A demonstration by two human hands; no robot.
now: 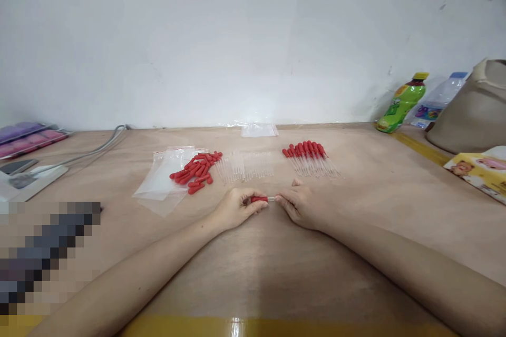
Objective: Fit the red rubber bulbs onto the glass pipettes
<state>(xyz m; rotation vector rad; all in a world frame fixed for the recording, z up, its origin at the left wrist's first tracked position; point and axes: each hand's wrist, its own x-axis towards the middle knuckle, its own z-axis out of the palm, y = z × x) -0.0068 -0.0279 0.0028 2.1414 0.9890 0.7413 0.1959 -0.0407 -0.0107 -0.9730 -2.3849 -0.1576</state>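
Note:
My left hand (236,207) pinches a red rubber bulb (259,199) near the middle of the table. My right hand (299,204) pinches the clear glass tube (271,199) that meets the bulb. Both hands rest on the tabletop, fingers closed. Behind the left hand lies a heap of loose red bulbs (197,169). A row of bare glass tubes (247,166) lies behind both hands. Several finished droppers with red bulbs (309,157) lie behind the right hand.
Clear plastic bags (164,179) lie left of the bulbs, another (259,129) by the wall. A green bottle (401,103), a water bottle (438,99), a beige bag (472,113) and a yellow box (480,171) stand at right. Purple trays (27,137) and a cable (93,151) lie left.

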